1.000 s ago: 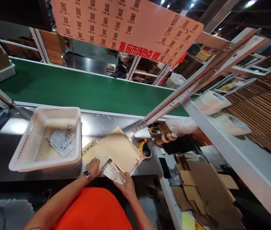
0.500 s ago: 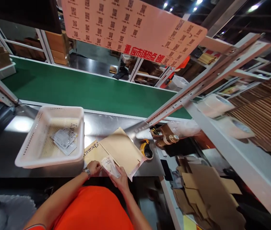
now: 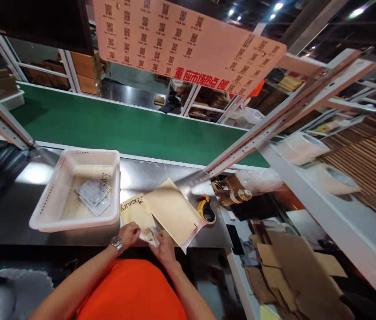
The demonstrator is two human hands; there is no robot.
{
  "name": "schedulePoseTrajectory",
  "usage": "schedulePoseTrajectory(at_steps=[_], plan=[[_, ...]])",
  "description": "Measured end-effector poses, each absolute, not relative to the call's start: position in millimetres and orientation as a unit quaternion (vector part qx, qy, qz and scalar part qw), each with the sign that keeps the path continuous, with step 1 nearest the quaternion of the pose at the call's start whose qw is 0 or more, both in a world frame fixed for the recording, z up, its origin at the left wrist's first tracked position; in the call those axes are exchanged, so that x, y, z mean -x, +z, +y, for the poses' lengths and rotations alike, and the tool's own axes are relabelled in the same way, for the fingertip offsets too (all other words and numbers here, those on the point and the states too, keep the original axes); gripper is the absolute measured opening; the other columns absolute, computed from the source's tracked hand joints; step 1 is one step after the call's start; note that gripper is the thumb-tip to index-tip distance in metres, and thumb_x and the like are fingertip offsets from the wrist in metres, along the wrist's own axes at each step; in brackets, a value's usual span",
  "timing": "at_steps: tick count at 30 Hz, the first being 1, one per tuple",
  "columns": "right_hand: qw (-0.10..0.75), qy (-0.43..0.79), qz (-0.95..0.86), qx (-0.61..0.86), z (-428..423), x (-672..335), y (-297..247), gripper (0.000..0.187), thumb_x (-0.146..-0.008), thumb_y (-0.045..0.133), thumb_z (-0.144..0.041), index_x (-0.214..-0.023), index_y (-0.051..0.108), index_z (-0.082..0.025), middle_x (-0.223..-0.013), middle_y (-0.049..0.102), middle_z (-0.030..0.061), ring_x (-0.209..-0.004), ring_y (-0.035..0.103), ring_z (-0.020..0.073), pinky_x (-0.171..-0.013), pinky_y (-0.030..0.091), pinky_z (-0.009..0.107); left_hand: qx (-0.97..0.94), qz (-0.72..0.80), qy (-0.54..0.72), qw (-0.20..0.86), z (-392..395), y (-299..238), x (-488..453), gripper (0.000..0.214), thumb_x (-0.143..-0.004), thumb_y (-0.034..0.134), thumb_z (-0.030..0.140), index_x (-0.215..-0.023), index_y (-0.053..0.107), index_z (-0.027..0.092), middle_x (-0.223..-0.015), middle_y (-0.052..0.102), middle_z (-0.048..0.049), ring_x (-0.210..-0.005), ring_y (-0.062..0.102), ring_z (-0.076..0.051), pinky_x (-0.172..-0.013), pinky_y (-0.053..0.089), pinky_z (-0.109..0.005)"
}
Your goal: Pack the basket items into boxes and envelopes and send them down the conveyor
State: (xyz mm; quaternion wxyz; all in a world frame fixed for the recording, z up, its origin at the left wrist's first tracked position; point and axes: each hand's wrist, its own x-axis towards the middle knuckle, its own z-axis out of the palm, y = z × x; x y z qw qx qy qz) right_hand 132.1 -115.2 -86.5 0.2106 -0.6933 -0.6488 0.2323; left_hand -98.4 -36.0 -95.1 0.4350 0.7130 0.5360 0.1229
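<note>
Between my hands, near the front edge of the metal bench [image 3: 161, 168], is a small white packet [image 3: 149, 236] with print on it. My left hand [image 3: 129, 235], below a wristwatch, is closed at the packet's left end, fingers pinched. Around its right side my right hand [image 3: 165, 250] is wrapped. Just beyond lies a cream envelope [image 3: 137, 212] lettered "beauty", partly under a larger, plain cream envelope [image 3: 171, 209]. A white basket [image 3: 117, 195] to the left holds several clear packets [image 3: 93, 194].
A yellow tape dispenser [image 3: 205, 210] rests at the bench's right end. Behind the bench runs a green conveyor belt [image 3: 134, 126]. A board of QR codes [image 3: 188, 49] hangs above. Flattened cardboard [image 3: 294, 266] and tape rolls [image 3: 332, 178] are on the right, beside a slanting metal post [image 3: 284, 106].
The packet has been turned and drawn in closer, now showing less of its length between my hands. More of the lettered envelope shows. The whole view has shifted slightly.
</note>
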Motion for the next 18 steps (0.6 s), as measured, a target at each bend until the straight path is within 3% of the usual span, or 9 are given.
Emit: schedulePoseTrajectory(at_steps=[4,6,9,11,14,16,18], plan=[[0.191,0.234,-0.615,0.728,-107.5,-119.9,-83.5,0.049,-0.076,0.078,-0.033,-0.122,0.076,-0.017,-0.109,0.073,0.0131,-0.103,0.072,0.0334,-0.092,0.062,0.046,-0.779,0.494,0.081,0.378,-45.0,-78.9,96.5,0.031,-0.104,0.052,0.031,-0.097,0.080,0.021,-0.106,0.075,-0.0119,-0.103,0.071,-0.027,-0.091,0.051,-0.037],[0.186,0.228,-0.617,0.730,-106.5,-110.2,-83.1,0.072,-0.068,0.083,-0.031,-0.136,0.069,-0.014,-0.128,0.071,0.0194,-0.120,0.069,0.0396,-0.105,0.058,0.051,-0.802,0.479,0.062,0.352,-44.8,-74.7,90.9,0.034,-0.104,0.047,0.027,-0.095,0.079,0.020,-0.106,0.074,-0.0136,-0.104,0.070,-0.029,-0.091,0.052,-0.038],[0.167,0.214,-0.598,0.754,-104.3,-96.7,-78.9,0.115,-0.060,0.086,-0.033,-0.163,0.040,-0.010,-0.166,0.043,0.0312,-0.150,0.046,0.0526,-0.121,0.043,0.064,-0.832,0.433,0.046,0.344,-44.1,-69.4,81.5,0.030,-0.101,0.052,0.022,-0.087,0.077,0.020,-0.102,0.073,-0.0133,-0.102,0.070,-0.029,-0.091,0.054,-0.039],[0.147,0.217,-0.574,0.776,-100.8,-92.4,-72.5,0.127,-0.061,0.086,-0.036,-0.170,0.026,-0.009,-0.174,0.030,0.0336,-0.155,0.038,0.0569,-0.123,0.038,0.070,-0.848,0.396,0.040,0.350,-45.7,-65.0,78.1,0.029,-0.101,0.054,0.023,-0.083,0.077,0.022,-0.098,0.073,-0.0114,-0.101,0.071,-0.028,-0.091,0.055,-0.039],[0.154,0.223,-0.556,0.786,-93.2,-93.3,-59.3,0.125,-0.066,0.083,-0.043,-0.170,0.024,-0.006,-0.165,0.045,0.0341,-0.148,0.047,0.0566,-0.120,0.040,0.071,-0.838,0.411,0.100,0.345,-49.1,-57.7,79.2,0.026,-0.103,0.054,0.030,-0.108,0.079,0.023,-0.117,0.073,-0.0126,-0.115,0.069,-0.029,-0.101,0.056,-0.042],[0.174,0.214,-0.544,0.792,-88.6,-95.5,-50.6,0.123,-0.069,0.083,-0.051,-0.169,0.029,-0.005,-0.155,0.055,0.0338,-0.143,0.053,0.0554,-0.119,0.043,0.069,-0.765,0.514,0.200,0.334,-49.3,-52.8,81.4,0.044,-0.102,0.058,0.039,-0.140,0.068,0.020,-0.142,0.065,-0.0174,-0.137,0.060,-0.033,-0.115,0.052,-0.048],[0.185,0.212,-0.533,0.798,-86.3,-96.7,-44.2,0.127,-0.065,0.087,-0.057,-0.167,0.033,-0.006,-0.150,0.058,0.0336,-0.140,0.055,0.0549,-0.118,0.045,0.066,-0.640,0.614,0.257,0.383,-48.4,-47.5,81.9,0.065,-0.098,0.062,0.049,-0.152,0.057,0.014,-0.151,0.062,-0.0208,-0.145,0.054,-0.037,-0.120,0.048,-0.052]])
